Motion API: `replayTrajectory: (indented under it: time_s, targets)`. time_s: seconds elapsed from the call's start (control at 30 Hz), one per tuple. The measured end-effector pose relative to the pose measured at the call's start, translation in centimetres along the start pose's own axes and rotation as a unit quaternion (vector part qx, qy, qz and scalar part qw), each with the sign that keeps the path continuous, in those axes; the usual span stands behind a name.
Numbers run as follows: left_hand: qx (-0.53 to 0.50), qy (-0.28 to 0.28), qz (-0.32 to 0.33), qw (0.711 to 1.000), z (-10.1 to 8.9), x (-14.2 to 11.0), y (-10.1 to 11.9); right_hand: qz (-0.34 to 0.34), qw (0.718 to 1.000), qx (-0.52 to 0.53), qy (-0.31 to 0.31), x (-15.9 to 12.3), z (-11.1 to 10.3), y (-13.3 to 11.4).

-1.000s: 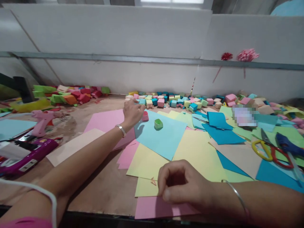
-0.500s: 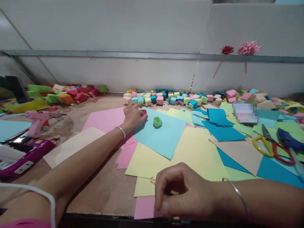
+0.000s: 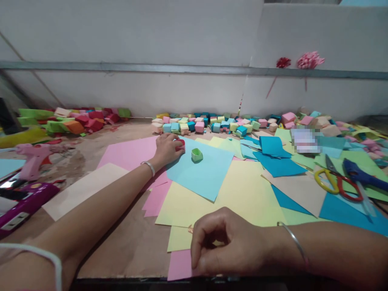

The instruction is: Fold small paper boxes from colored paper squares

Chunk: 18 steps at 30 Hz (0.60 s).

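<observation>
At the red box (image 3: 182, 142), the left hand (image 3: 165, 149) arches.

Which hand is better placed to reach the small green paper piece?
Probably the left hand: it is at the red paper piece, near the green paper piece on the light blue sheet. The right hand is farther away, by the front edge of the table.

No words or numbers could be read anywhere. A flat thing (image 3: 305, 140) on the right side of the desk (image 3: 121, 250) was covered with blurry squares, so any writing on it was hidden. The purple box (image 3: 28, 206) at the left had small dark marks on white, but they did not read as letters.
</observation>
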<state>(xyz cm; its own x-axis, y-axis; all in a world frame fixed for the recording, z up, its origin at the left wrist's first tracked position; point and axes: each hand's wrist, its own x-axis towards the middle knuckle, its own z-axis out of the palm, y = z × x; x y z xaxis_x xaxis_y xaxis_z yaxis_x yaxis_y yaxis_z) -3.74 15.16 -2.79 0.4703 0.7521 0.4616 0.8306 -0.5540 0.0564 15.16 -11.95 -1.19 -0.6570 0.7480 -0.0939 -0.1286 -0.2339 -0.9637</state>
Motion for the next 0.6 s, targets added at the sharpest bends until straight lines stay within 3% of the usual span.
replayTrajectory:
  time_s: [0.4,0.6]
  targets:
    - [0.005,0.010,0.003,1.000,0.3,0.6,-0.2,-0.045,0.995,0.032,-0.084,0.2,-0.5,0.6]
    - [-0.036,0.102,-0.050,0.993,-0.8,0.7,0.6,-0.083,0.983,0.022,-0.164,1.8,-0.9,3.2]
